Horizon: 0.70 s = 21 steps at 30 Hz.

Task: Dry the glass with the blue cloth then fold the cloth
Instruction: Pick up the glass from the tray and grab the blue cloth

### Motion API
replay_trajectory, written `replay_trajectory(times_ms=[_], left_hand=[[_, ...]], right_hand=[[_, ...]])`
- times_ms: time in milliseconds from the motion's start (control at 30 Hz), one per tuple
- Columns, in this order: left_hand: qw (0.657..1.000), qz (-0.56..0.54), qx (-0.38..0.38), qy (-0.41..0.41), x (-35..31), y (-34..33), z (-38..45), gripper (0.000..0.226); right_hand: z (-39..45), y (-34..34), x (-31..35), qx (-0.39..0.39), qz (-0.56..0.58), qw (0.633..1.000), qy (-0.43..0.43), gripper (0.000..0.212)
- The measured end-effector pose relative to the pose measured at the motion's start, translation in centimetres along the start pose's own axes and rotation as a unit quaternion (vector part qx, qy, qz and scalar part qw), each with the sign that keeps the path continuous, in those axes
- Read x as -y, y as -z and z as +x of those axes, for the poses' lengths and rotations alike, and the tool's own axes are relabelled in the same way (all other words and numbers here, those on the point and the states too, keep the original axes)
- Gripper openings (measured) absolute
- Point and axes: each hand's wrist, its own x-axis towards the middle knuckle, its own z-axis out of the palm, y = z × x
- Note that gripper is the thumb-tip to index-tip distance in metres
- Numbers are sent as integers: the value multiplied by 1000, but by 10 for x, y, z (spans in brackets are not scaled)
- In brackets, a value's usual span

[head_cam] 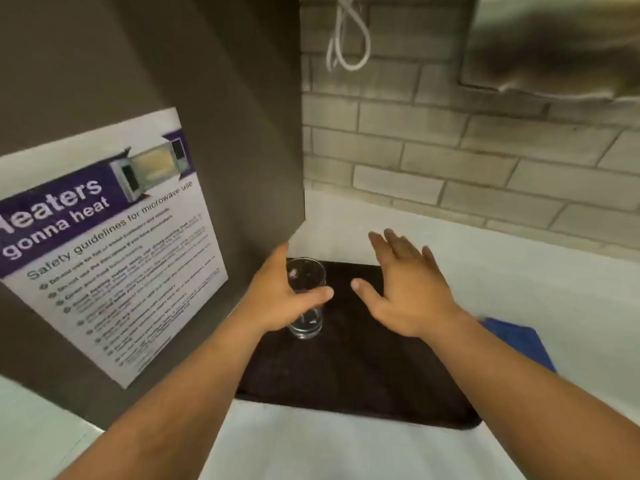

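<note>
My left hand (277, 299) fingers grip the glass (306, 299) upright on the mat (363, 368); right hand (408, 289) open, empty; cloth (519, 341) beside mat.

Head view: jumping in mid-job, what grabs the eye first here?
The left hand, at centre, is wrapped around a clear glass standing upright on a dark mat. The right hand hovers open beside it, holding nothing. A purple microwave safety poster fills the left panel; the blue cloth lies on the counter at right.
</note>
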Motion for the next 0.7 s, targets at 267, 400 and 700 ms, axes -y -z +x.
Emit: replay_trajectory(times_ms=[267, 400, 700], left_hand=[[989, -141, 44, 7, 47, -1, 16, 88], [989, -141, 46, 1, 44, -20, 23, 67], [936, -339, -53, 85, 11, -81, 39, 48]], right_hand=[[-66, -43, -51, 48, 79, 995, -34, 78], [-90, -46, -112, 20, 99, 988, -113, 56], [-123, -86, -218, 153, 5, 980, -125, 79]])
